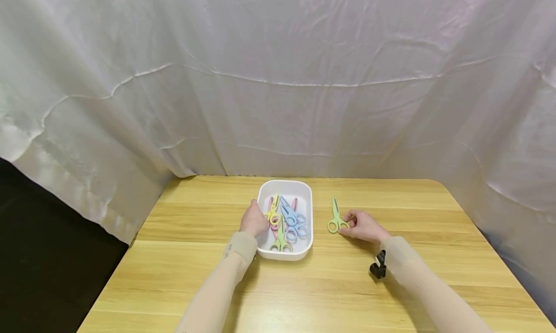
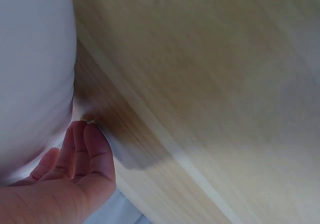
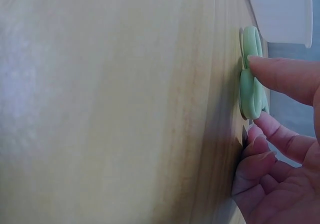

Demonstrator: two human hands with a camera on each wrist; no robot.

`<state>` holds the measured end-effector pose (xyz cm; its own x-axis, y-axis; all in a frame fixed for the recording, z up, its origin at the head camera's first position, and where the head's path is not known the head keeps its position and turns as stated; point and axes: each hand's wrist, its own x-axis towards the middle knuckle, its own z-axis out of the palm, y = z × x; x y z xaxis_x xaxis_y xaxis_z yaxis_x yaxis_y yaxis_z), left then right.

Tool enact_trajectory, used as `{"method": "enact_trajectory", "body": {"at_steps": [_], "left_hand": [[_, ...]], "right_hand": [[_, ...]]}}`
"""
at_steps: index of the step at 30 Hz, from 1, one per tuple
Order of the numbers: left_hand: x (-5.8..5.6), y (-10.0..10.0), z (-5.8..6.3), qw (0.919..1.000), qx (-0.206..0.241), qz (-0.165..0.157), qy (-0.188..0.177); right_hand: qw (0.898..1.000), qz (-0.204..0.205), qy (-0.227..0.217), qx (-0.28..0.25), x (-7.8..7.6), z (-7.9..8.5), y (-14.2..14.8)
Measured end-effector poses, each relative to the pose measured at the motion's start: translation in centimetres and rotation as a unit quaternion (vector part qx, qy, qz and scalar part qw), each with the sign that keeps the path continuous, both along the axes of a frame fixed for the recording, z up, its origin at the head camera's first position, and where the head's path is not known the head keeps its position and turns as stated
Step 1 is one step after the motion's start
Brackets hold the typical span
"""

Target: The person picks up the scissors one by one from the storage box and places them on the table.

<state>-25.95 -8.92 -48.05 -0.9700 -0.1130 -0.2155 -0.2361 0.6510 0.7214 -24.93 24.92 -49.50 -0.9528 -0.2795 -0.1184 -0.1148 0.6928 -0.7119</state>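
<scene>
A white plastic bin (image 1: 286, 256) holds several scissors: yellow scissors (image 1: 273, 210), blue scissors (image 1: 289, 213), green scissors (image 1: 281, 235), with pink ones partly covered beneath. My left hand (image 1: 254, 220) grips the bin's left side, reaching over its rim; its fingers (image 2: 97, 151) bend against the outer wall in the left wrist view. To the right of the bin, another pair of light green scissors (image 1: 335, 212) lies at the tabletop, blades pointing away. My right hand (image 1: 364, 227) pinches its handle loops between thumb and forefinger, and the other fingers curl near the wood.
The wooden table (image 1: 208, 284) runs back to a pale hanging curtain (image 1: 304, 120). A small black camera mount (image 1: 379, 265) sits at the right wrist. Dark cloth (image 1: 43, 256) lies beyond the table's left edge.
</scene>
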Motion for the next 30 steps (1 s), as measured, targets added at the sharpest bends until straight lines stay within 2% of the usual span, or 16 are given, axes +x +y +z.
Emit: {"method": "enact_trajectory", "body": {"at_steps": [30], "left_hand": [[-0.09,0.08,-0.01,0.9999,0.004,0.002,-0.009]], "right_hand": [[1.0,-0.001,-0.006,-0.015,0.25,0.29,0.18]]}}
